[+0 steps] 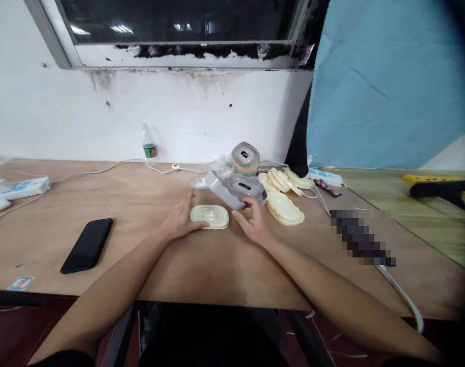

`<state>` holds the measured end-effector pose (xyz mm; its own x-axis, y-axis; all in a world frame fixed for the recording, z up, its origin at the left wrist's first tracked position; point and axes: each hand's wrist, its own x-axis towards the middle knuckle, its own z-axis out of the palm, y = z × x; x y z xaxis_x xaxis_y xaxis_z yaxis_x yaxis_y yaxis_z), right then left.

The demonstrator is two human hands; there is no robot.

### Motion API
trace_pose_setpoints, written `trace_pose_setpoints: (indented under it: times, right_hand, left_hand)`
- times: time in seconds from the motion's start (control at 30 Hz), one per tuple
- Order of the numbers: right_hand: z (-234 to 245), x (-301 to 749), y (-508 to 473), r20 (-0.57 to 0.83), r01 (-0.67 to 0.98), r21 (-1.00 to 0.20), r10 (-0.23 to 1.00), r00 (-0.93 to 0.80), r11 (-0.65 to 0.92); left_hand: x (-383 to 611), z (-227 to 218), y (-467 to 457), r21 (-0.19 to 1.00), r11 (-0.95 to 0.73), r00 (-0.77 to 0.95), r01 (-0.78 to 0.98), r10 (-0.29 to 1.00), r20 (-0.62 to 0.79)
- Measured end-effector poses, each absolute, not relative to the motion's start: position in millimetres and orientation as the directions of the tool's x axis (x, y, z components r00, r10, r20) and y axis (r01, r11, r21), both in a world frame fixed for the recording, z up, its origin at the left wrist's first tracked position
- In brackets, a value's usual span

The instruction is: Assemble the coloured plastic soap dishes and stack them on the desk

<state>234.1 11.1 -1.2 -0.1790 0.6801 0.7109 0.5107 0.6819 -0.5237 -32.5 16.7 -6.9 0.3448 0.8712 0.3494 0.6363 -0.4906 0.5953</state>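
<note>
One cream plastic lid (214, 216) lay against the spread left hand (180, 220); the right hand (260, 225) pinched a tilted grey shell (227, 193), which might slip if loosely held.

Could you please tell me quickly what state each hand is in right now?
Left hand: open, its thumb at the edge of the cream plastic piece.
Right hand: closed, holding the tilted grey plastic piece.
</note>
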Motion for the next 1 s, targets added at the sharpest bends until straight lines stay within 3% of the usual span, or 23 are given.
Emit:
trace_pose_setpoints:
  times: [0.1, 0.17, 0.33, 0.43, 0.5, 0.6, 0.7, 1.0]
  right_hand:
    - [-7.2, 222.2, 4.1, 0.582, 0.309, -0.718, 0.781, -0.226, 0.624]
    - [-7.6, 218.4, 5.8, 0.489, 0.251, -0.804, 0.840, -0.237, 0.539]
    - [-8.5, 213.5, 22.7, 0.415, 0.320, -0.847, 0.904, -0.104, 0.425]
    - [-15.8, 209.5, 34.5, 0.317, 0.307, -0.892, 0.943, -0.097, 0.331]
    - [-20.9, 207.5, 41.1, 0.304, 0.336, -0.884, 0.946, -0.114, 0.324]
    - [-25.0, 206.7, 47.7, 0.393, 0.439, -0.797, 0.908, -0.146, 0.415]
    - [-25.0, 207.8, 50.7, 0.386, 0.470, -0.766, 0.898, -0.210, 0.439]
    - [-17.2, 206.9, 51.6, 0.339, 0.589, -0.682, 0.901, -0.271, 0.434]
  left_hand:
    - [-29.1, 4.6, 10.4, 0.576, -0.563, 0.329, 0.592, 0.822, 0.465]
    - [-28.1, 14.0, 6.4, 0.550, -0.569, 0.340, 0.611, 0.816, 0.467]
    - [-26.1, 29.4, 1.2, 0.470, -0.397, 0.269, 0.789, 0.910, 0.316]
    - [-26.1, 28.0, 3.5, 0.351, -0.280, 0.203, 0.894, 0.949, 0.241]
    - [-27.4, 24.5, 6.4, 0.245, -0.217, 0.178, 0.945, 0.969, 0.173]
    - [-30.5, 19.2, 10.9, 0.159, -0.197, 0.193, 0.968, 0.980, 0.037]
    - [-32.7, 16.5, 13.7, 0.182, -0.221, 0.231, 0.958, 0.972, -0.041]
    - [-28.7, 21.9, 14.2, 0.253, -0.122, 0.150, 0.960, 0.984, -0.096]
